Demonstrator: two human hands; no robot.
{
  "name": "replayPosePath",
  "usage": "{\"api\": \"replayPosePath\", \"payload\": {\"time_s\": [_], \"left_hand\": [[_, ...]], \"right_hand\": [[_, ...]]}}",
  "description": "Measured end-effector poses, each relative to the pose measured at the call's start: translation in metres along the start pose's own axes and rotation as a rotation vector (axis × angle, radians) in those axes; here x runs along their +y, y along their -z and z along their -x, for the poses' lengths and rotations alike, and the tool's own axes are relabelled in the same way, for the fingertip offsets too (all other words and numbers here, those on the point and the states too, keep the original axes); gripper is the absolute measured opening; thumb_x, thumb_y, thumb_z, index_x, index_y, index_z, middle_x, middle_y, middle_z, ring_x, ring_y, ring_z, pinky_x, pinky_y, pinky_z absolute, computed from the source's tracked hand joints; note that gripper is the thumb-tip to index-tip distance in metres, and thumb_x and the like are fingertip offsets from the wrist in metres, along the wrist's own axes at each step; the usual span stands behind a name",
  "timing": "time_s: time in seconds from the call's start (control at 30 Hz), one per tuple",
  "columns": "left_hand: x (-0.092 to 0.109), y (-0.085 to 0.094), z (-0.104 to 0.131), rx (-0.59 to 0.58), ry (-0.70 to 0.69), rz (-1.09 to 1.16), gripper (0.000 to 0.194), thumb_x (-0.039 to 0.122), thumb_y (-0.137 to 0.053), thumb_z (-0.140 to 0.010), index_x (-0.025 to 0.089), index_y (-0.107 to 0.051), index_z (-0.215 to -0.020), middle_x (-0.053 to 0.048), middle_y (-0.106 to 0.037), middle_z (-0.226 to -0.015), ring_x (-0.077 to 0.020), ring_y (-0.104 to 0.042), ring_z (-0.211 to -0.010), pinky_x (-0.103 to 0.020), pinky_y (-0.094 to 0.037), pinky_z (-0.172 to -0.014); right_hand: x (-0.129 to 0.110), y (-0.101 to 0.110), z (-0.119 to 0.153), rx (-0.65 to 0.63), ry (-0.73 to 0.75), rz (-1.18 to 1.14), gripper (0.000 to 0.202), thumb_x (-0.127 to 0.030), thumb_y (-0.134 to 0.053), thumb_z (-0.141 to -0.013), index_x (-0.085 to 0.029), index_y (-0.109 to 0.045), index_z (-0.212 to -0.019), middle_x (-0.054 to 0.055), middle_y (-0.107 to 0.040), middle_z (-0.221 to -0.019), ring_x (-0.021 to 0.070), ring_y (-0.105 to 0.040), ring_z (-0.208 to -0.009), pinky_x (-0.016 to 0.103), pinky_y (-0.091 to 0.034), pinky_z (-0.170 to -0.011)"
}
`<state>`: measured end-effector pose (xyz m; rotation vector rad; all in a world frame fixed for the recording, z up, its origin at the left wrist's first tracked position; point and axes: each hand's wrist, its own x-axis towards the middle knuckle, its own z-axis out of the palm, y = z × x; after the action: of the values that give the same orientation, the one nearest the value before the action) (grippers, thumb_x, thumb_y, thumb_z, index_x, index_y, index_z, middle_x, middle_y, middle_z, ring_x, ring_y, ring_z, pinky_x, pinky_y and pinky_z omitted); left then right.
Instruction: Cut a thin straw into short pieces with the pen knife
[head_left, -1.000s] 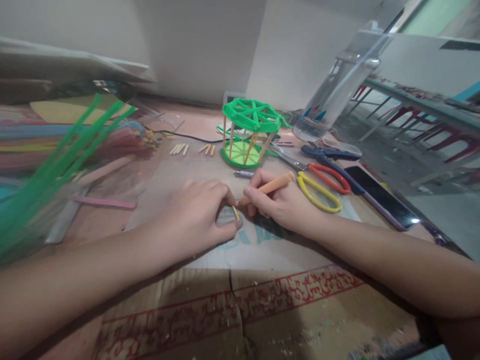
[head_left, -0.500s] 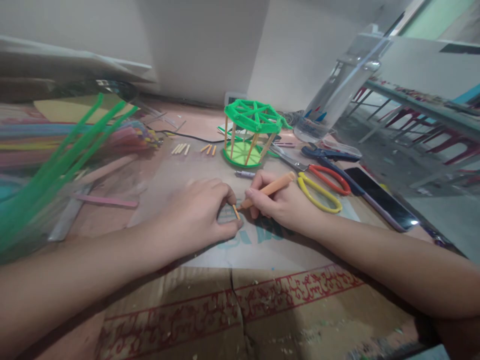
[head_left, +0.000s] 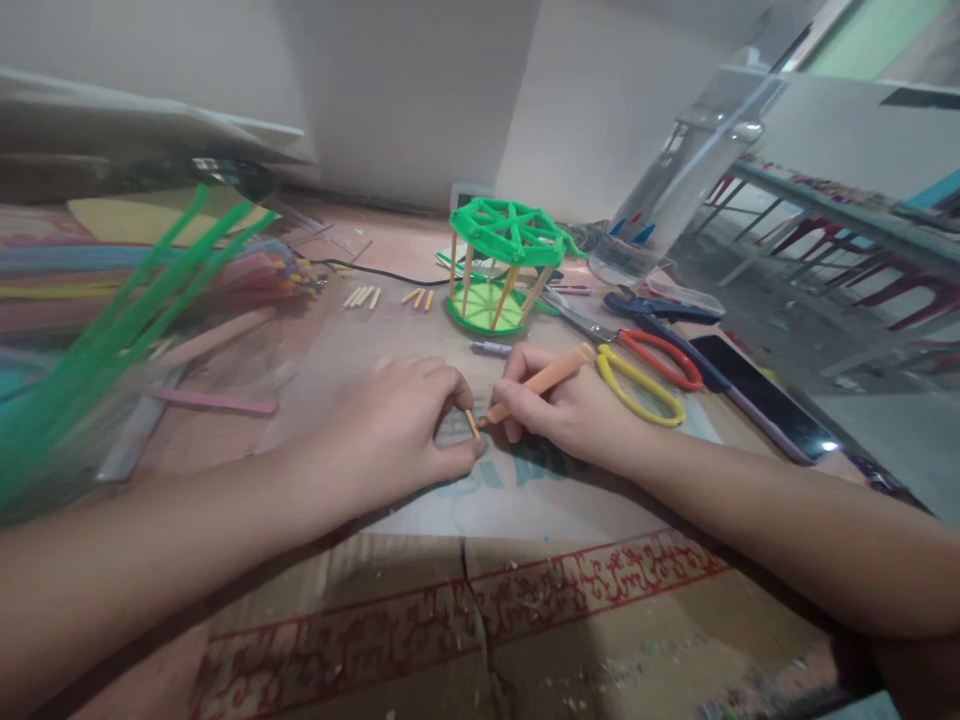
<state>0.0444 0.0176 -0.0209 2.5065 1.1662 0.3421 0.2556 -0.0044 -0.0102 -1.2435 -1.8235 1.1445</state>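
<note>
Between the thumb and fingertips of my left hand (head_left: 409, 420) is a short, thin wooden stick (head_left: 472, 424), partly orange. My right hand (head_left: 551, 405) grips an orange marker (head_left: 555, 374), its tip at the stick's right side. Both hands rest over a whitish sheet (head_left: 427, 520) with blue-green print. Beyond them stands a small round structure (head_left: 510, 240), with a green fuzzy top and base joined by orange sticks. To its left lie a few orange sticks (head_left: 418, 298) and several pale sticks (head_left: 361, 297).
Scissors (head_left: 637, 370) with red and yellow handles lie by my right hand, beside dark-handled pliers (head_left: 660, 320) and a phone (head_left: 761, 395). A tall clear bottle (head_left: 660, 190) stands behind. Green pipe cleaners (head_left: 142, 340) stick up at the left. Cardboard (head_left: 420, 620) covers the near edge.
The marker tip has shifted slightly down along the stick, with my right hand moving a little. My left hand stays in place.
</note>
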Motion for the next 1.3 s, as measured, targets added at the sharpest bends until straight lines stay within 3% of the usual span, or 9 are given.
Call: {"api": "replayPosePath", "payload": {"time_s": [0.2,0.43,0.87,1.3], "left_hand": [[-0.0012,-0.0009,0.0006,0.005,0.009,-0.002,0.026,0.045,-0.071,-0.083,0.023,-0.065,-0.094,-0.006,-0.069,-0.093,-0.0304,-0.065,-0.092,-0.046,-0.048,-0.086],[-0.0003,0.0004,0.0000,-0.003,0.000,0.023,0.025,0.043,-0.069,-0.082,0.022,-0.067,-0.097,-0.007,-0.074,-0.099,-0.0308,-0.067,-0.096,-0.048,-0.048,-0.089],[0.0004,0.0012,0.0004,-0.007,0.007,-0.003,0.027,0.043,-0.068,-0.081,0.022,-0.068,-0.098,-0.008,-0.072,-0.096,-0.0330,-0.067,-0.094,-0.048,-0.048,-0.086],[0.0003,0.0005,-0.0001,-0.009,-0.005,0.003,0.028,0.040,-0.069,-0.081,0.021,-0.067,-0.101,-0.009,-0.074,-0.102,-0.0327,-0.067,-0.097,-0.051,-0.048,-0.090]], "right_hand": [[0.0002,-0.0005,0.0001,0.024,0.012,0.016,0.030,-0.042,-0.072,-0.094,-0.022,-0.054,-0.080,-0.002,-0.068,-0.063,0.0138,-0.061,-0.058,0.024,-0.043,-0.054],[0.0023,-0.0016,-0.0014,0.048,0.032,-0.005,0.029,-0.040,-0.073,-0.095,-0.022,-0.055,-0.081,-0.004,-0.067,-0.062,0.0113,-0.052,-0.051,0.025,-0.040,-0.053],[0.0031,-0.0014,-0.0007,0.051,0.070,0.073,0.029,-0.043,-0.075,-0.094,-0.022,-0.059,-0.084,-0.001,-0.069,-0.069,0.0161,-0.063,-0.065,0.028,-0.046,-0.061],[0.0013,-0.0023,-0.0007,0.057,0.058,0.060,0.029,-0.041,-0.074,-0.095,-0.022,-0.057,-0.082,-0.002,-0.069,-0.066,0.0156,-0.063,-0.062,0.027,-0.045,-0.059]]}}
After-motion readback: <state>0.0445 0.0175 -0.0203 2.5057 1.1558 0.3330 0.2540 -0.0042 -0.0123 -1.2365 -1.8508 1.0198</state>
